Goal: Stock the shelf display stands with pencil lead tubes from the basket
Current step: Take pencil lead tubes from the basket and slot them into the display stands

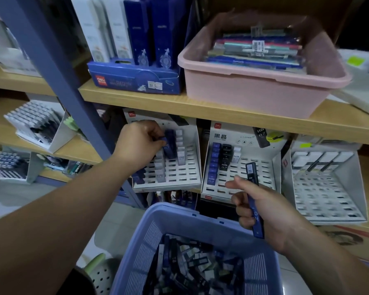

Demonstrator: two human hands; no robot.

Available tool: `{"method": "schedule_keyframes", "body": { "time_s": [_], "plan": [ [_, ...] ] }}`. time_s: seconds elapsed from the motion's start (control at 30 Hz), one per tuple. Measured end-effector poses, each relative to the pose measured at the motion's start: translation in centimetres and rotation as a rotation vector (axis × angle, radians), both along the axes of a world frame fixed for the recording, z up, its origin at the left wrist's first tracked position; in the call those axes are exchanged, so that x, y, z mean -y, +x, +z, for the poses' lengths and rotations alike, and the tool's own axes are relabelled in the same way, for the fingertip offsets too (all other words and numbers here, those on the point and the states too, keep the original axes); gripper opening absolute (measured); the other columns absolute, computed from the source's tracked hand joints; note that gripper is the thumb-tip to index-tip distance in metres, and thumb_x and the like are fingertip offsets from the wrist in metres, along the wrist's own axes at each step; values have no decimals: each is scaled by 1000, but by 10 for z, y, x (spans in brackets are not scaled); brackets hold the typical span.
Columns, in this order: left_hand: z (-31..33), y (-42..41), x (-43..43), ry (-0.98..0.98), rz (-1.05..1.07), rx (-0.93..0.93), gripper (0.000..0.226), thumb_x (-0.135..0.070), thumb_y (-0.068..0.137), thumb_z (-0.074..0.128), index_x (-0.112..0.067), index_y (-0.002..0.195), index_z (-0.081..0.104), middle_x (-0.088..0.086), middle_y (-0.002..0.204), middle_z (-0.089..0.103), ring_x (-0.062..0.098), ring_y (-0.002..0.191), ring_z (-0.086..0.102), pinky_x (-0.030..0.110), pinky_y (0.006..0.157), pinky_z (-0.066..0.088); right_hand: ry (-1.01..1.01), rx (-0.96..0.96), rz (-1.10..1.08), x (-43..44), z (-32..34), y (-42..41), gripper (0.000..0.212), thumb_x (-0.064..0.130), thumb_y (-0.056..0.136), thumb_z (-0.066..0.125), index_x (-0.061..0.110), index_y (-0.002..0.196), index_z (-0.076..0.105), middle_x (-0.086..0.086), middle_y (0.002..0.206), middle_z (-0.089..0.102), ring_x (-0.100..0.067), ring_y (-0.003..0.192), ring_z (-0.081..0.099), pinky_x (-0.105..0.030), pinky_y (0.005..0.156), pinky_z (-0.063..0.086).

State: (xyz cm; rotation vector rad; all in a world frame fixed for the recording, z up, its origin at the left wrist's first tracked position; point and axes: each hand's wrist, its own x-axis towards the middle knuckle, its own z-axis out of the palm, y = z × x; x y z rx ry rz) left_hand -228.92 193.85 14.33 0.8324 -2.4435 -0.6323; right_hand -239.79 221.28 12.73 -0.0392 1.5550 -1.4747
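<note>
Head view: our left hand [140, 143] pinches a blue tube [170, 144] at the left stand [192, 166]; our right hand [264, 207] grips a second tube [251, 173] before the middle stand [263, 167]. Basket [175, 208] near us, full of tubes.

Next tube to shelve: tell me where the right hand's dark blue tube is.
Head view, lower right: the dark blue tube is gripped in the right hand, above the far rim of the blue basket, in front of the middle display stand.
</note>
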Motion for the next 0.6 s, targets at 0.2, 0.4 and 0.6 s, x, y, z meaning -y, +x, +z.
{"method": "schedule_keyframes", "body": {
  "time_s": [0.2,0.4,0.6],
  "plan": [
    [-8,-1,0,-85,-51,53,6,-15,81,80,-15,84,75,-10,71,61,13,68,58,24,68,47,-17,3,11,1,0,1,35,40,91,69,11,109,74,-4,71,52,-14,53,33,-26,44,25],
    [-9,-5,2,-77,-34,46,5,-17,82,80,-16,85,76,-4,80,69,14,71,62,25,69,50,-24,5,9,-6,2,-1,34,40,90,69,10,107,75,-4,71,52,-13,53,33,-24,44,25],
    [-10,-5,7,-30,-59,72,7,-17,81,81,-17,88,79,-4,88,74,15,80,67,32,77,57,-31,-1,2,-9,2,-4,35,38,90,69,9,108,74,-4,71,52,-13,52,33,-24,43,26]
  ]
}}
